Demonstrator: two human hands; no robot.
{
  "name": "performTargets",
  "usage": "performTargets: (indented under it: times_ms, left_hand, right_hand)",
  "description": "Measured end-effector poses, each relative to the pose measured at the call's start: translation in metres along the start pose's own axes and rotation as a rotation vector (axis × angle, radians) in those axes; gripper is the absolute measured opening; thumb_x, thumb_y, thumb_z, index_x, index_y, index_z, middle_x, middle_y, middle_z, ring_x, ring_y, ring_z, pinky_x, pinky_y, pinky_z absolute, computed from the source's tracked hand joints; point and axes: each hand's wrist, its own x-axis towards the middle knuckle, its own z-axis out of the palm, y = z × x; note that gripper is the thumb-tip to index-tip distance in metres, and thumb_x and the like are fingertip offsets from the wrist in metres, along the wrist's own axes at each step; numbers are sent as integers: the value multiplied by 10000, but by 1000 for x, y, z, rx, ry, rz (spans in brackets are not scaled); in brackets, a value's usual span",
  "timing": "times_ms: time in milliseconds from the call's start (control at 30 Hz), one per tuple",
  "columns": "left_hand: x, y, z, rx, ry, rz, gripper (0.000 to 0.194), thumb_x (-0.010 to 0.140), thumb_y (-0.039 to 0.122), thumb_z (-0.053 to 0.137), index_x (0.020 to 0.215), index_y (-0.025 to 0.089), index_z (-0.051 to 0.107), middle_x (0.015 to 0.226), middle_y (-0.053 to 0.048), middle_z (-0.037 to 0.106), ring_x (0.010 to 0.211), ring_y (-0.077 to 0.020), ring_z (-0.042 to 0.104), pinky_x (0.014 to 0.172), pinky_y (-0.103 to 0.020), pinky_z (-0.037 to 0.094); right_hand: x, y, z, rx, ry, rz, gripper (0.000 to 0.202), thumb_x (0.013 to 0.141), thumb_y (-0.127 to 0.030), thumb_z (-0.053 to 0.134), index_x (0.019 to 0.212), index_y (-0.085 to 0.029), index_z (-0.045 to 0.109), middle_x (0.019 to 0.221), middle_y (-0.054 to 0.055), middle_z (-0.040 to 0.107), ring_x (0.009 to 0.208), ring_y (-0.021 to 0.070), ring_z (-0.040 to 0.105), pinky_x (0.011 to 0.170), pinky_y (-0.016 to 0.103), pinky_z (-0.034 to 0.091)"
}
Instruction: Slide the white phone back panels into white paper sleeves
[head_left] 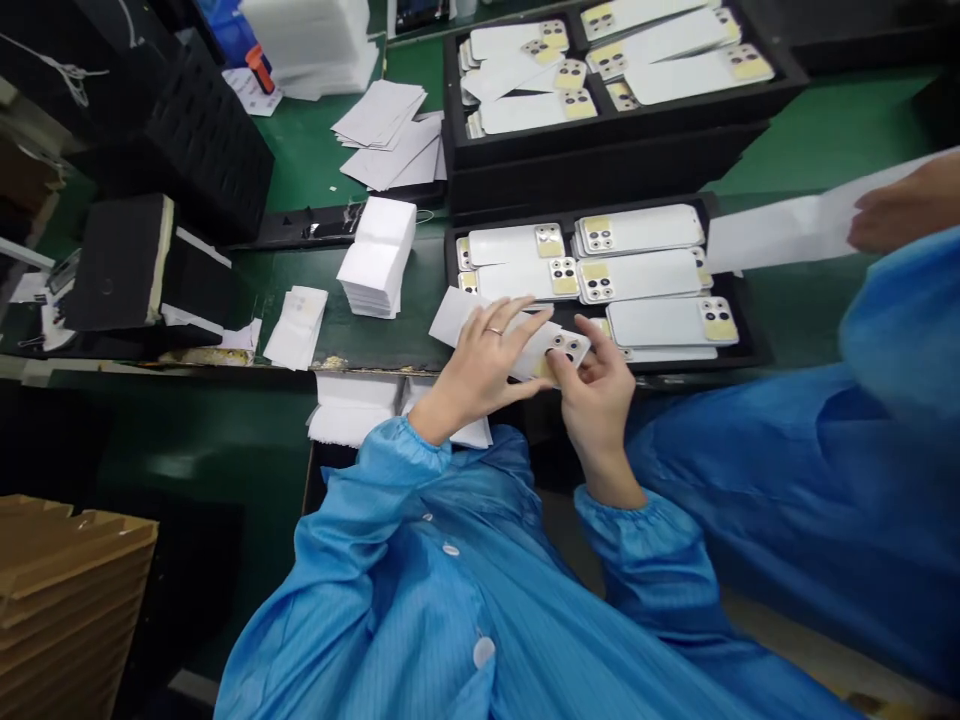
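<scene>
A white phone back panel (531,350) with a camera area and yellow film is held above the table's front edge. My right hand (596,385) pinches its camera end between thumb and fingers. Spread over the panel is my left hand (495,350), fingers apart, with a ring on one finger; whether it grips the panel is unclear. A white paper sheet (448,317) sticks out to the left from under the left fingers. Just beyond the hands, a black tray (750,335) holds several white panels (652,265) lying in two columns.
A folded white stack (376,258) and thin papers (296,328) lie left of the tray. Farther back are another black tray (517,150) of panels and loose sheets (390,135). At right, a co-worker's hand (911,205) holds a white sheet (787,232). Black boxes (116,262) stand left.
</scene>
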Motion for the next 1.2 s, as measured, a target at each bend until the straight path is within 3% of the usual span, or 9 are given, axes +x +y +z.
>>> performTargets:
  times_ms: [67, 133, 300, 400, 567, 767, 1000, 1100, 1200]
  left_hand:
    - [-3, -3, -13, 114, -55, 61, 845, 956, 239, 926, 1729, 263, 585, 1775, -185, 581, 1760, -448, 455, 1464, -762, 316]
    - [-7, -6, -20, 180, -102, 58, 895, 925, 142, 891, 1748, 268, 561, 1730, -183, 610, 1718, -452, 512, 1471, -797, 260]
    - [-18, -6, -25, 248, -79, -58, 757, 978, 115, 767, 1703, 265, 611, 1656, -160, 655, 1623, -401, 620, 1435, -700, 372]
    - [-26, -8, -32, 258, -73, -82, 698, 1010, 126, 732, 1683, 286, 639, 1683, -143, 657, 1620, -375, 626, 1407, -662, 392]
    - [-44, -25, -47, 208, -66, -140, 687, 1015, 205, 776, 1681, 317, 655, 1723, -139, 654, 1602, -372, 632, 1362, -604, 406]
    - [-69, -49, -56, 124, 21, -204, 763, 965, 292, 851, 1699, 289, 642, 1669, -136, 685, 1559, -352, 647, 1311, -496, 434]
    - [-98, -66, -65, 143, 25, -277, 769, 947, 342, 921, 1675, 313, 675, 1677, -127, 694, 1568, -374, 634, 1349, -511, 399]
    - [-108, -98, -94, 231, 192, -504, 767, 925, 355, 954, 1642, 311, 686, 1709, -119, 667, 1626, -394, 575, 1385, -532, 407]
    - [-106, -154, -130, 311, 486, -828, 768, 1012, 349, 865, 1718, 231, 587, 1784, -171, 572, 1703, -386, 494, 1432, -540, 389]
  right_hand:
    - [5, -4, -4, 39, -54, 17, 849, 790, -542, 977, 1556, -251, 754, 1231, 111, 883, 1136, 308, 850, 1113, 515, 707]
    - [7, -7, -4, 97, -104, 50, 840, 786, -521, 992, 1559, -274, 772, 1354, 120, 871, 1242, 311, 834, 1163, 478, 682]
    - [-1, -9, 17, 163, -156, 134, 634, 797, -520, 944, 1371, -259, 881, 1563, 113, 801, 1522, 369, 717, 1282, 525, 615]
    - [-3, -12, 33, 151, -315, 176, 566, 787, -527, 976, 1283, -263, 904, 1587, 117, 794, 1577, 365, 680, 1337, 498, 564]
    - [4, -14, 48, 138, -514, 236, 576, 725, -589, 1039, 1206, -295, 916, 1429, 97, 871, 1382, 348, 792, 1120, 446, 695]
    - [4, -10, 62, 149, -568, 250, 550, 782, -650, 1028, 1163, -263, 936, 988, 35, 900, 967, 278, 854, 900, 452, 738]
    - [-11, -11, 94, 137, -665, 174, 576, 759, -618, 1051, 1171, -246, 897, 1056, 57, 910, 977, 260, 856, 901, 401, 730]
    - [14, -7, 88, 25, -625, 58, 595, 865, -651, 963, 1289, -246, 859, 1110, 80, 906, 991, 271, 862, 970, 467, 741]
    - [73, 1, 67, -302, -446, -194, 449, 945, -523, 912, 1274, -224, 862, 1292, 131, 880, 1219, 317, 838, 1197, 541, 665]
